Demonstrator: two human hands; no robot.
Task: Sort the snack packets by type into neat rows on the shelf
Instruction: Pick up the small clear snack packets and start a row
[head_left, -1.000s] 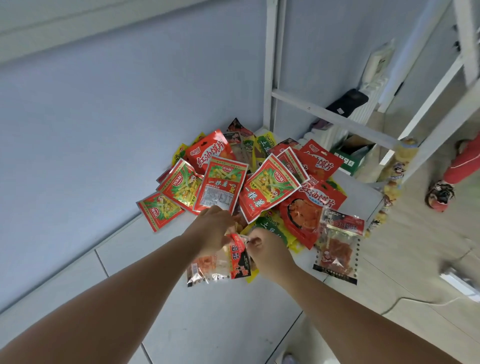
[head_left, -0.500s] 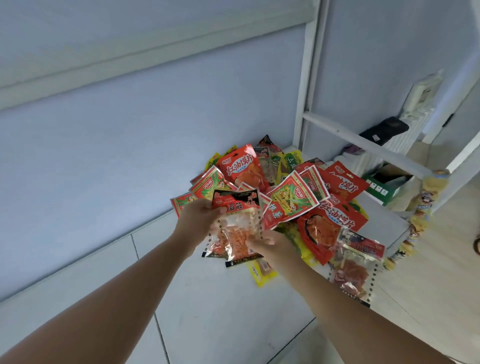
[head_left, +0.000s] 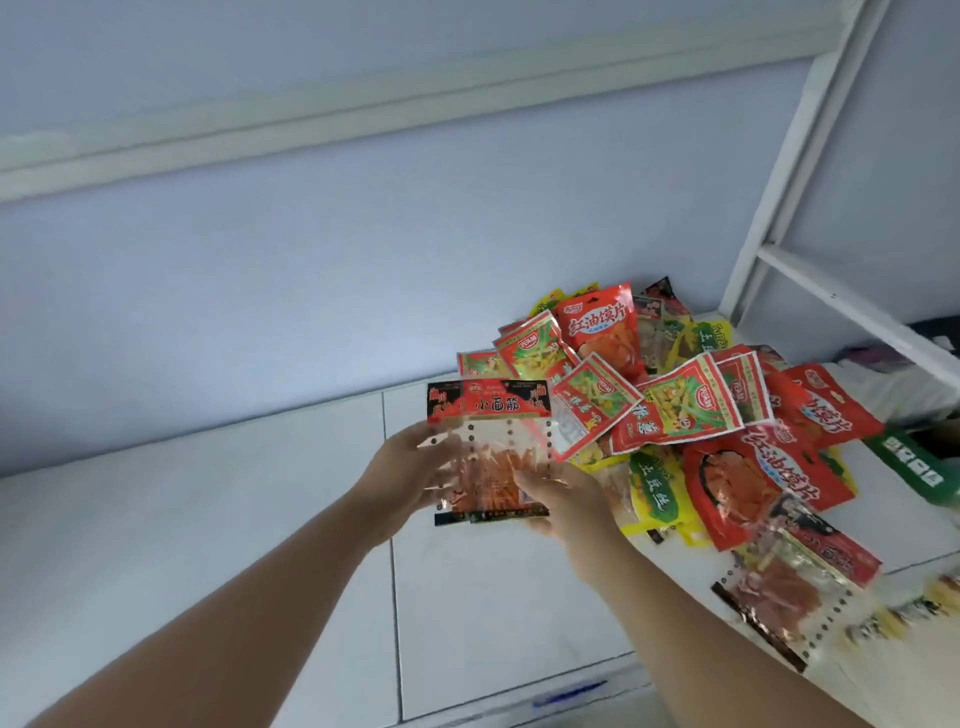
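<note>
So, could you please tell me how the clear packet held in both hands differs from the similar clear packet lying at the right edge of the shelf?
The held packet is off the shelf, gripped by the left hand and right hand; the lying packet rests untouched at the shelf edge. The held one faces the camera squarely with its header readable; the lying one is skewed and blurred. Both are clear, showing orange strips, with red-and-black headers and perforated edges.

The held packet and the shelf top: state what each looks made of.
Held packet: thin plastic film, it seems, clear below so the orange strips show through, with a glossy printed red and black header; both hands grip it.
Shelf top: smooth white panels with a dull sheen, likely laminate or painted board; seams show between panels.
</note>
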